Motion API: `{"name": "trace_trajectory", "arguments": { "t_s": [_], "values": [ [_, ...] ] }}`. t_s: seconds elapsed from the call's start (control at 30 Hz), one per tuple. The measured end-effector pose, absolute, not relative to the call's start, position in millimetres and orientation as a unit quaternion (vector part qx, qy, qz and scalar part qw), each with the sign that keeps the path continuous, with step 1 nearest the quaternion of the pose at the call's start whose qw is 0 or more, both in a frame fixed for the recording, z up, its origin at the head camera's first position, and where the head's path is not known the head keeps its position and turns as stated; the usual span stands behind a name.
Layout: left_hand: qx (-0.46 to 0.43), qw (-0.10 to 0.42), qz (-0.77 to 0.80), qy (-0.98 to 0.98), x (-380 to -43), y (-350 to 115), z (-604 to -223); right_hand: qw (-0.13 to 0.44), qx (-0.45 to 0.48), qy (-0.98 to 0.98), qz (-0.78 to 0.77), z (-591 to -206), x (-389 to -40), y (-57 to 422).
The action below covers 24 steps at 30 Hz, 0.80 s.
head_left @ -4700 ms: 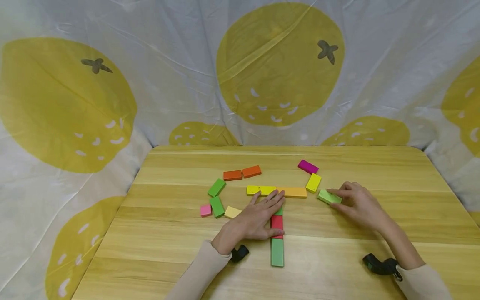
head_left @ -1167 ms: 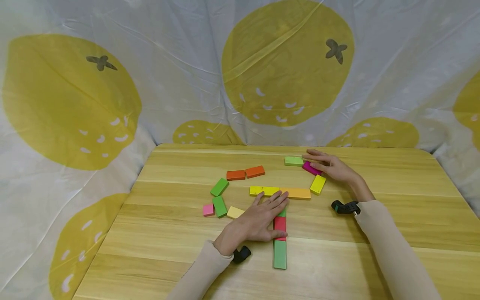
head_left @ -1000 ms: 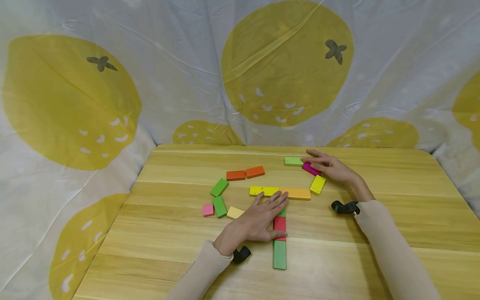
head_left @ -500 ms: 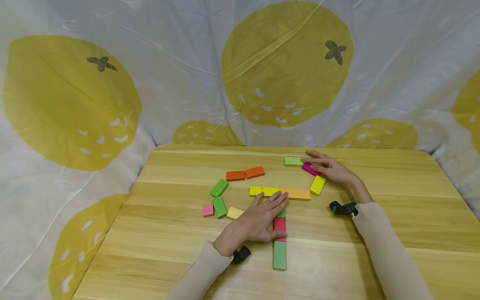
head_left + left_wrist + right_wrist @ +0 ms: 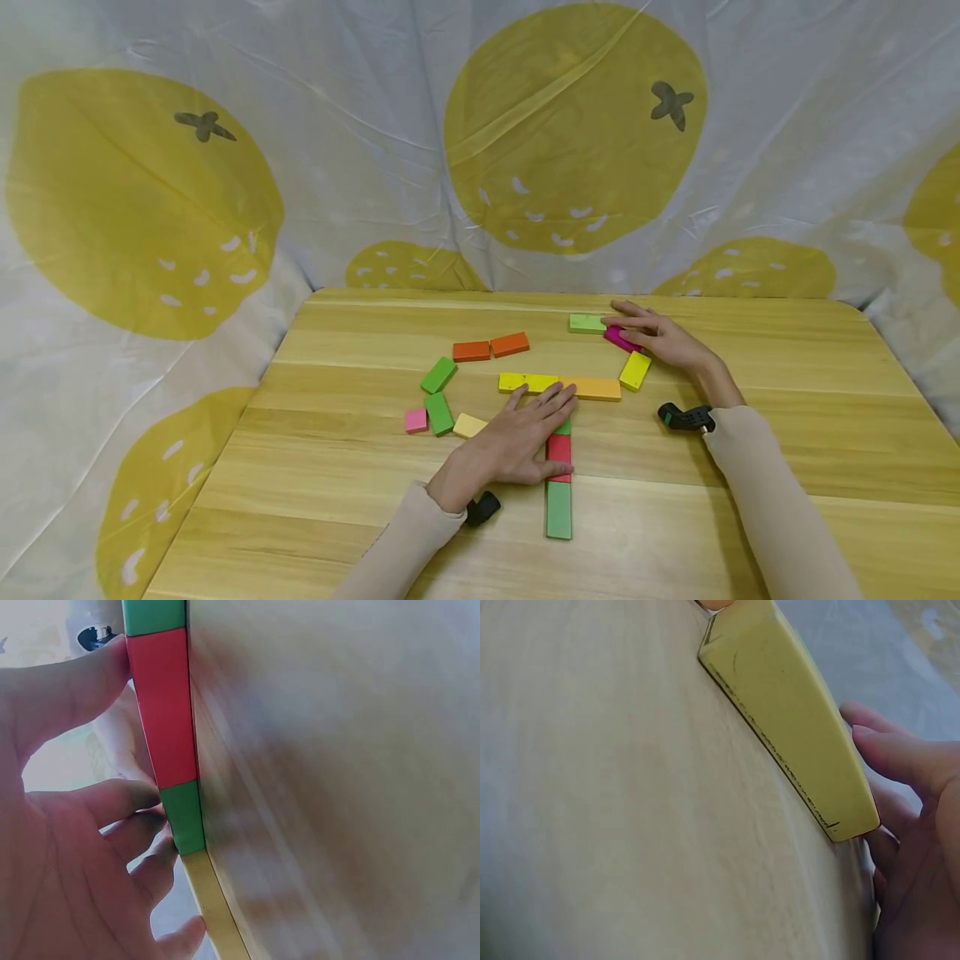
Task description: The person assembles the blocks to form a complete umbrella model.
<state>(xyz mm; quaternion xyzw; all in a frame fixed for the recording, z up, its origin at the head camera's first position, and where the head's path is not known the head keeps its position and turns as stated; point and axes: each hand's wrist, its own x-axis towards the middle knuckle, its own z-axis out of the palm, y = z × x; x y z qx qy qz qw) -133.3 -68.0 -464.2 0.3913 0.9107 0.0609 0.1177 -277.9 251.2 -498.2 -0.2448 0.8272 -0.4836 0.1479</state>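
In the head view my left hand (image 5: 513, 442) lies with spread fingers over a column of flat wooden blocks. Its thumb touches the red block (image 5: 559, 457), while other fingertips rest where the green block (image 5: 182, 816) meets the yellow block (image 5: 525, 382) and orange block (image 5: 592, 388) of the crossbar. My right hand (image 5: 671, 340) reaches to the back right with extended fingers. Its fingertips touch the light green block (image 5: 587, 323) and the magenta block (image 5: 619, 337), which is partly covered. Just below lies another yellow block (image 5: 635, 371), seen large in the right wrist view.
Two orange-red blocks (image 5: 471, 352), two green blocks (image 5: 438, 375), a pink block (image 5: 416, 421) and a cream block (image 5: 468, 426) form a curve on the left. A longer green block (image 5: 558, 510) ends the column on the wooden table (image 5: 300, 500). A patterned cloth hangs behind.
My right hand has carried the light green block from the right side to the back, beside the magenta block, and its pinch has loosened. Over the last second both hands stay nearly still.
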Motion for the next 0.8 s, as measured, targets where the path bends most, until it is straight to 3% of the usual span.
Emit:
{"name": "trace_trajectory", "arguments": {
  "t_s": [0.43, 0.7, 0.8],
  "values": [
    [0.382, 0.102, 0.08, 0.915, -138.5, -72.0, -458.4, 0.13, -0.263, 0.836, -0.464, -497.6, -277.1, 251.2],
    [0.281, -0.02, 0.095, 0.955, -177.4, -98.3, -442.3, 0.132, -0.255, 0.836, -0.469, -502.1, -279.2, 252.9],
    [0.235, -0.043, 0.134, 0.962, -197.2, -109.4, -440.1, 0.134, -0.253, 0.833, -0.473, -503.1, -279.5, 253.2]
  ]
}}
